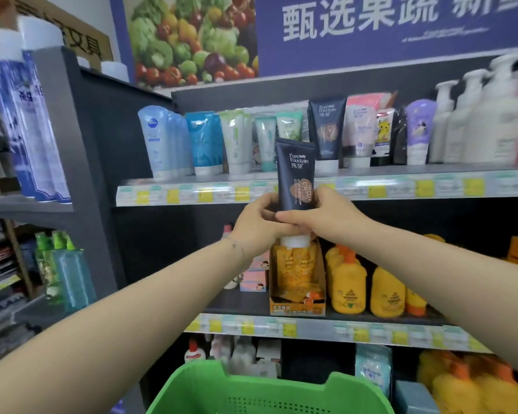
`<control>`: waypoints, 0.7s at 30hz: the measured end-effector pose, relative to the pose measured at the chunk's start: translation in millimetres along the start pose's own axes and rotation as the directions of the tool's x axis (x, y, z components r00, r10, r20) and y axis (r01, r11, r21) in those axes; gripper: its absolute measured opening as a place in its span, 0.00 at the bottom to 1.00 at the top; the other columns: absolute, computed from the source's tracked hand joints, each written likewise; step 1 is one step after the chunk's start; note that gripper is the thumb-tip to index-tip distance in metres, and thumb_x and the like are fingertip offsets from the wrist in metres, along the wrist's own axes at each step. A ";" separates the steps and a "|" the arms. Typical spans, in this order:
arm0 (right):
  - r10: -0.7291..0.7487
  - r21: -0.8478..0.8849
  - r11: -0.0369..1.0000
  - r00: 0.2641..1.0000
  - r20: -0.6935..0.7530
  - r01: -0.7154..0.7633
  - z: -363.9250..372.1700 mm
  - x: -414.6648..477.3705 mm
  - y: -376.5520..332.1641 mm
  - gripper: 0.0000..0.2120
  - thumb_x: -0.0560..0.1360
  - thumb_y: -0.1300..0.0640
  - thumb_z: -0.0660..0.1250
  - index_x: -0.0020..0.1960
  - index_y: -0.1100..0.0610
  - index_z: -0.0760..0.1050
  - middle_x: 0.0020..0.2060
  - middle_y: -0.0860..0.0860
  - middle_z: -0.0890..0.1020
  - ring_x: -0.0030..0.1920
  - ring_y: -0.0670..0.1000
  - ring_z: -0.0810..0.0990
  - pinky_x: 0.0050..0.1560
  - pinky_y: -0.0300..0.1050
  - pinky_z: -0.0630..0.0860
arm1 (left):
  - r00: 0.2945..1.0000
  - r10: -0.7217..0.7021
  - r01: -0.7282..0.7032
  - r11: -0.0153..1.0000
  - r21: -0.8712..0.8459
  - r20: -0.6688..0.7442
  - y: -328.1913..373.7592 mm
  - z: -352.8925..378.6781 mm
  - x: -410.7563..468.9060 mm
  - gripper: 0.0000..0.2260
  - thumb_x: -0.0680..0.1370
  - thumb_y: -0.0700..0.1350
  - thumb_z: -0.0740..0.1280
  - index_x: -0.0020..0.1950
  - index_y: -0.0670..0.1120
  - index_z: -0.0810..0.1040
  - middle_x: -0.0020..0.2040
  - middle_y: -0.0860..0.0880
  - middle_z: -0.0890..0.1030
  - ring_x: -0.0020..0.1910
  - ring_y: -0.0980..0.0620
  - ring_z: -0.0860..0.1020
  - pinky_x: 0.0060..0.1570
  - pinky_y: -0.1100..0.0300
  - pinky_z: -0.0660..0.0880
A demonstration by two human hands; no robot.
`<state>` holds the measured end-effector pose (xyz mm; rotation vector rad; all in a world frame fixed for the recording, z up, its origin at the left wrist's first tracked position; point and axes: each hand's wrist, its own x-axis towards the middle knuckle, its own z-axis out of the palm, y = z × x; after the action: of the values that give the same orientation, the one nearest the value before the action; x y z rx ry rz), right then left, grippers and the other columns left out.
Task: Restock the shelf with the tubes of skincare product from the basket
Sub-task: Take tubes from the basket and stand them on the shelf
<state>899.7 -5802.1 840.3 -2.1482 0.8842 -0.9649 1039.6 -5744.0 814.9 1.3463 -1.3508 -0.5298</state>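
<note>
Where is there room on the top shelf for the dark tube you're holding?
There looks to be a gap left of the matching dark tube and right of the pale green tube; the held tube partly hides it. Elsewhere that row is packed, and pump bottles crowd the right end.

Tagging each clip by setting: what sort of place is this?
Most likely a shop's personal-care aisle. Rows of skincare tubes stand on the top shelf, price labels line its edge, and a produce banner hangs above. The left hand and right hand grip a dark tube; a green basket is below.
</note>
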 end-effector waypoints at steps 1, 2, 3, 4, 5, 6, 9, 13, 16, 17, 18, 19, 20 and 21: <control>-0.002 -0.007 1.000 1.000 -0.002 0.002 -5.2 2.0 -1.4 0.22 0.65 0.42 0.76 0.52 0.54 0.78 0.44 0.50 0.83 0.44 0.49 0.82 0.44 0.46 0.80 | 1.000 -0.002 0.002 1.000 -0.017 0.012 3.9 0.7 2.9 0.27 0.62 0.44 0.80 0.59 0.50 0.77 0.47 0.43 0.84 0.49 0.48 0.83 0.53 0.49 0.79; -0.007 -0.019 1.000 1.000 -0.009 0.006 -10.3 3.1 -3.6 0.22 0.65 0.41 0.75 0.51 0.55 0.78 0.43 0.51 0.84 0.42 0.50 0.82 0.44 0.47 0.80 | 1.000 -0.008 0.009 0.999 -0.038 0.030 7.6 0.9 6.1 0.27 0.61 0.44 0.80 0.58 0.51 0.78 0.49 0.42 0.84 0.50 0.45 0.83 0.54 0.46 0.78; -0.003 -0.035 0.999 1.000 -0.020 0.002 -14.7 5.1 -5.6 0.23 0.64 0.40 0.75 0.50 0.56 0.78 0.42 0.52 0.83 0.41 0.51 0.82 0.44 0.49 0.80 | 0.999 -0.014 0.017 0.998 -0.058 0.053 11.4 1.0 9.5 0.26 0.62 0.42 0.80 0.58 0.51 0.78 0.50 0.41 0.84 0.51 0.44 0.82 0.55 0.45 0.78; 0.005 -0.044 0.999 1.000 -0.030 -0.006 -19.3 6.1 -8.4 0.23 0.64 0.40 0.74 0.49 0.56 0.77 0.41 0.53 0.83 0.41 0.52 0.82 0.43 0.50 0.80 | 0.997 -0.011 0.016 0.997 -0.070 0.075 14.9 1.4 12.3 0.24 0.64 0.40 0.79 0.57 0.51 0.78 0.50 0.42 0.84 0.51 0.44 0.82 0.55 0.46 0.78; 0.007 -0.042 0.999 0.999 -0.033 -0.008 -23.7 8.1 -10.2 0.20 0.66 0.41 0.74 0.47 0.56 0.77 0.40 0.52 0.82 0.40 0.52 0.81 0.39 0.47 0.79 | 0.997 -0.004 0.010 0.997 -0.071 0.083 18.8 1.8 15.7 0.23 0.65 0.38 0.78 0.57 0.51 0.78 0.48 0.44 0.84 0.50 0.46 0.83 0.53 0.49 0.79; 0.002 -0.038 0.999 1.000 -0.031 -0.003 -28.4 8.9 -12.8 0.15 0.68 0.44 0.73 0.44 0.55 0.76 0.39 0.52 0.82 0.38 0.51 0.80 0.34 0.43 0.76 | 0.997 0.007 -0.002 0.998 -0.060 0.081 23.7 2.6 18.4 0.21 0.67 0.38 0.77 0.57 0.52 0.78 0.45 0.47 0.85 0.46 0.49 0.83 0.48 0.55 0.80; -0.001 -0.029 1.000 0.998 -0.058 -0.001 -42.4 11.7 -20.7 0.12 0.73 0.50 0.70 0.48 0.58 0.75 0.41 0.54 0.81 0.38 0.51 0.80 0.28 0.38 0.71 | 0.996 0.029 -0.027 0.999 -0.035 0.082 40.2 4.9 26.8 0.19 0.69 0.39 0.75 0.55 0.54 0.77 0.45 0.50 0.83 0.41 0.57 0.80 0.34 0.69 0.74; 0.010 -0.009 1.000 0.995 -0.096 -0.011 -59.4 16.2 -29.8 0.13 0.76 0.53 0.67 0.54 0.61 0.74 0.48 0.57 0.81 0.46 0.56 0.82 0.32 0.41 0.72 | 0.996 0.023 -0.018 0.998 -0.058 0.084 58.4 6.2 41.1 0.24 0.68 0.40 0.76 0.62 0.51 0.75 0.55 0.45 0.82 0.54 0.48 0.80 0.47 0.58 0.76; 0.025 0.029 0.999 0.995 -0.093 -0.022 -71.4 21.0 -34.9 0.10 0.77 0.54 0.66 0.54 0.58 0.71 0.48 0.57 0.81 0.46 0.56 0.82 0.38 0.45 0.74 | 1.000 0.024 -0.023 0.998 -0.055 0.016 67.6 9.1 53.1 0.31 0.67 0.41 0.78 0.67 0.50 0.69 0.54 0.45 0.81 0.54 0.47 0.80 0.52 0.53 0.77; 0.034 0.053 0.998 0.995 -0.094 -0.029 -75.4 23.4 -35.7 0.09 0.77 0.55 0.66 0.54 0.56 0.70 0.47 0.56 0.80 0.44 0.56 0.82 0.40 0.45 0.74 | 1.000 0.022 -0.022 0.998 -0.065 -0.010 70.8 10.5 56.9 0.32 0.66 0.41 0.78 0.66 0.49 0.69 0.54 0.45 0.81 0.53 0.47 0.80 0.50 0.54 0.77; 0.042 0.072 0.997 0.994 -0.098 -0.035 -79.1 26.0 -36.2 0.08 0.77 0.57 0.65 0.55 0.55 0.70 0.45 0.55 0.80 0.43 0.55 0.81 0.40 0.45 0.74 | 0.999 0.019 -0.021 0.997 -0.072 -0.031 74.5 12.2 59.9 0.31 0.66 0.41 0.78 0.65 0.48 0.69 0.53 0.46 0.80 0.52 0.48 0.80 0.48 0.56 0.77; 0.051 0.092 0.995 0.993 -0.106 -0.041 -82.5 29.2 -36.4 0.09 0.77 0.58 0.65 0.56 0.55 0.70 0.44 0.54 0.79 0.41 0.54 0.81 0.39 0.45 0.74 | 0.999 0.019 -0.022 0.997 -0.079 -0.045 78.3 14.1 62.4 0.29 0.66 0.40 0.78 0.63 0.47 0.69 0.53 0.46 0.80 0.50 0.49 0.80 0.45 0.58 0.76; 0.058 0.113 0.993 0.991 -0.118 -0.044 -86.1 32.0 -36.9 0.10 0.77 0.59 0.64 0.58 0.55 0.70 0.43 0.54 0.79 0.40 0.54 0.80 0.37 0.44 0.73 | 0.998 0.019 -0.024 0.996 -0.081 -0.057 81.6 15.9 65.2 0.28 0.66 0.40 0.78 0.62 0.46 0.69 0.53 0.46 0.80 0.48 0.51 0.80 0.43 0.60 0.74; 0.063 0.138 0.989 0.990 -0.129 -0.045 -89.5 35.3 -37.0 0.11 0.77 0.61 0.64 0.59 0.55 0.71 0.42 0.55 0.79 0.38 0.53 0.79 0.37 0.43 0.73 | 0.998 0.022 -0.028 0.996 -0.082 -0.066 84.6 17.8 68.3 0.27 0.67 0.40 0.78 0.61 0.45 0.69 0.53 0.47 0.80 0.47 0.52 0.79 0.41 0.61 0.73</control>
<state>858.0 -5830.5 930.3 -1.9555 0.9091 -1.1180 1006.8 -5790.3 909.4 1.2671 -1.2780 -0.5155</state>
